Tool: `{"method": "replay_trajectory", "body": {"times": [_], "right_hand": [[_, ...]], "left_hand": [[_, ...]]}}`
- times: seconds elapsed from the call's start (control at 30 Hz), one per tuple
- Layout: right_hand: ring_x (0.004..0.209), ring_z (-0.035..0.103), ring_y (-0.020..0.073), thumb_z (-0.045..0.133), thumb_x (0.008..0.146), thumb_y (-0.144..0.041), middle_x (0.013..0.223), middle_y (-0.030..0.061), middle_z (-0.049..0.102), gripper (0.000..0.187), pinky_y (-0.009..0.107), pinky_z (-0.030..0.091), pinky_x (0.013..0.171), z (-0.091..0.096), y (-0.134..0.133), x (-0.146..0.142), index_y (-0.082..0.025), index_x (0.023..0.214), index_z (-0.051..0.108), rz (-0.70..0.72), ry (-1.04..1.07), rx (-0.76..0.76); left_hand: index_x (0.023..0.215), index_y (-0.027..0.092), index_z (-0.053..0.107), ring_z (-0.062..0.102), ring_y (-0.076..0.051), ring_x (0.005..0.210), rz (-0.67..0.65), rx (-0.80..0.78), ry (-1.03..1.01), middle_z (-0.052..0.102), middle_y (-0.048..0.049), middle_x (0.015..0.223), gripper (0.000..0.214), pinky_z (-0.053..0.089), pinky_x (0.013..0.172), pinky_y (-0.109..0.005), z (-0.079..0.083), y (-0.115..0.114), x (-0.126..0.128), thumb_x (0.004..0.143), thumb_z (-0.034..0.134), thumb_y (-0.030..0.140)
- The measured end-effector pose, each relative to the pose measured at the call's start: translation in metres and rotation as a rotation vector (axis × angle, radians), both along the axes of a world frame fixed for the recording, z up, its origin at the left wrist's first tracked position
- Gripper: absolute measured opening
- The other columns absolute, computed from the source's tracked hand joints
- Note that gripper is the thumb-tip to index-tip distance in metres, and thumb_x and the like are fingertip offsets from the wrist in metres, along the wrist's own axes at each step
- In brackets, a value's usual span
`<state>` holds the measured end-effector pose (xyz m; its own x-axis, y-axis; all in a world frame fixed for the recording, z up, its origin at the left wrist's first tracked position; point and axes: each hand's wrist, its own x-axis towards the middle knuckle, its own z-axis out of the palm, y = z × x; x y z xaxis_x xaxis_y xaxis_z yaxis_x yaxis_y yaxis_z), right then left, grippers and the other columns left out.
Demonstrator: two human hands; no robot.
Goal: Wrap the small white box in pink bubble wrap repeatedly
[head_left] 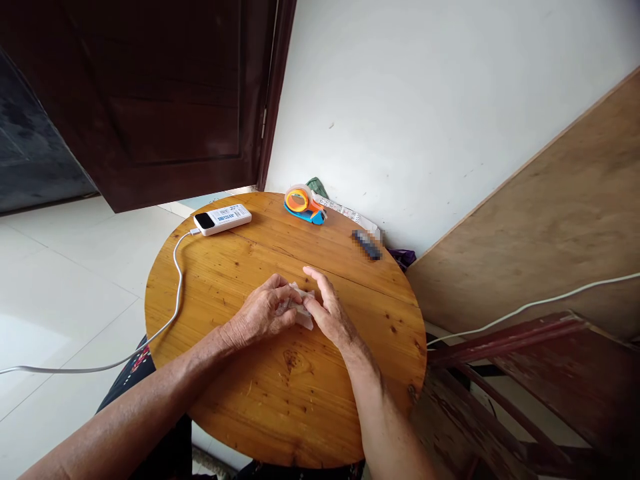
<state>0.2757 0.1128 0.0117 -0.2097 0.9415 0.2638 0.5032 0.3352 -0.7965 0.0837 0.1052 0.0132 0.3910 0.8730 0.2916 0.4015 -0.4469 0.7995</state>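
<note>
A small, crumpled piece of thin white wrapping (304,319), paper or plastic, lies on the round wooden table between my hands. My left hand (267,308) bends over its left side, with thumb and fingers closed on it. From the right, my right hand (333,317) touches the wrapping with its thumb. Its index finger stretches up and away from the thumb, and the other fingers are mostly hidden. Whether anything is inside the wrapping I cannot tell.
On the wooden table (220,280) lie a white power bank (227,219) with a cable (179,280), an orange and blue tape dispenser (304,205) and a blurred dark object (367,245). A printed strip (345,212) runs along the far edge. A wooden chair (510,347) stands right.
</note>
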Motion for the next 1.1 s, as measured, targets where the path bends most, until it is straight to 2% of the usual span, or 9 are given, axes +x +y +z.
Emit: {"method": "replay_trajectory", "body": {"times": [0.27, 0.37, 0.47, 0.53, 0.63, 0.73, 0.8, 0.93, 1.1], "right_hand": [[0.138, 0.045, 0.026, 0.063, 0.074, -0.024, 0.146, 0.0057, 0.054, 0.061, 0.048, 0.03, 0.117, 0.006, -0.001, 0.002, -0.026, 0.134, 0.055, -0.013, 0.172, -0.144], [0.131, 0.053, 0.0281, 0.066, 0.074, -0.034, 0.135, 0.0087, 0.064, 0.048, 0.048, 0.038, 0.109, 0.009, 0.005, 0.008, -0.024, 0.12, 0.063, -0.183, 0.425, -0.122], [0.123, 0.059, 0.0278, 0.067, 0.072, -0.042, 0.122, 0.0085, 0.07, 0.038, 0.044, 0.044, 0.099, 0.014, 0.01, 0.021, -0.023, 0.105, 0.066, -0.455, 0.692, -0.08], [0.121, 0.06, 0.0269, 0.069, 0.07, -0.042, 0.119, 0.0066, 0.072, 0.034, 0.042, 0.045, 0.097, 0.018, 0.01, 0.028, -0.024, 0.099, 0.067, -0.505, 0.738, -0.083], [0.122, 0.059, 0.0265, 0.072, 0.071, -0.039, 0.121, 0.0064, 0.071, 0.029, 0.043, 0.042, 0.101, 0.023, 0.006, 0.033, -0.025, 0.096, 0.069, -0.272, 0.596, -0.117], [0.129, 0.054, 0.0267, 0.073, 0.076, -0.036, 0.129, 0.0064, 0.066, 0.024, 0.044, 0.038, 0.107, 0.026, 0.0, 0.03, -0.026, 0.097, 0.071, 0.029, 0.311, -0.107], [0.13, 0.052, 0.0265, 0.074, 0.077, -0.034, 0.132, 0.0068, 0.064, 0.022, 0.044, 0.036, 0.109, 0.027, -0.003, 0.026, -0.026, 0.097, 0.071, 0.134, 0.159, -0.064], [0.129, 0.054, 0.0266, 0.074, 0.076, -0.032, 0.135, 0.0083, 0.062, 0.031, 0.045, 0.037, 0.109, 0.027, -0.005, 0.016, -0.025, 0.106, 0.068, 0.167, 0.049, -0.038], [0.124, 0.057, 0.0268, 0.073, 0.076, -0.038, 0.132, 0.01, 0.063, 0.05, 0.044, 0.045, 0.1, 0.016, -0.001, 0.012, -0.025, 0.123, 0.058, -0.01, 0.114, -0.059]], "left_hand": [[0.095, 0.022, 0.075, 0.056, -0.015, 0.078, -0.009, -0.061, -0.109, 0.056, -0.0037, 0.095, 0.023, 0.048, 0.075, -0.03, 0.004, -0.002, -0.001, 0.076, 0.063, 0.018], [0.089, 0.02, 0.076, 0.055, -0.016, 0.081, 0.035, -0.167, -0.382, 0.056, -0.0032, 0.091, 0.021, 0.046, 0.077, -0.029, 0.006, 0.002, -0.004, 0.071, 0.065, 0.021], [0.085, 0.018, 0.075, 0.054, -0.014, 0.077, 0.268, -0.374, -0.818, 0.059, -0.0015, 0.087, 0.023, 0.044, 0.071, -0.026, 0.007, 0.013, -0.011, 0.064, 0.068, 0.025], [0.082, 0.017, 0.073, 0.053, -0.012, 0.071, 0.398, -0.522, -1.042, 0.061, -0.0004, 0.084, 0.025, 0.042, 0.065, -0.024, 0.007, 0.021, -0.016, 0.059, 0.07, 0.027], [0.079, 0.014, 0.071, 0.055, -0.011, 0.066, 0.421, -0.664, -1.138, 0.062, -0.0001, 0.082, 0.03, 0.042, 0.06, -0.022, 0.006, 0.026, -0.018, 0.054, 0.075, 0.029], [0.079, 0.012, 0.071, 0.058, -0.011, 0.065, 0.35, -0.731, -1.092, 0.064, -0.0013, 0.08, 0.031, 0.044, 0.059, -0.021, 0.007, 0.023, -0.013, 0.053, 0.078, 0.027], [0.081, 0.01, 0.07, 0.06, -0.012, 0.066, 0.311, -0.772, -1.077, 0.065, -0.0027, 0.078, 0.03, 0.046, 0.06, -0.021, 0.009, 0.021, -0.009, 0.055, 0.077, 0.024], [0.089, 0.009, 0.068, 0.068, -0.018, 0.076, 0.341, -0.926, -1.193, 0.07, -0.0098, 0.083, 0.025, 0.054, 0.071, -0.027, 0.014, 0.021, -0.011, 0.067, 0.066, 0.021], [0.094, 0.009, 0.065, 0.071, -0.023, 0.09, 0.364, -1.015, -1.307, 0.072, -0.0163, 0.095, 0.023, 0.057, 0.078, -0.032, 0.019, 0.025, -0.017, 0.075, 0.056, 0.016]]}}
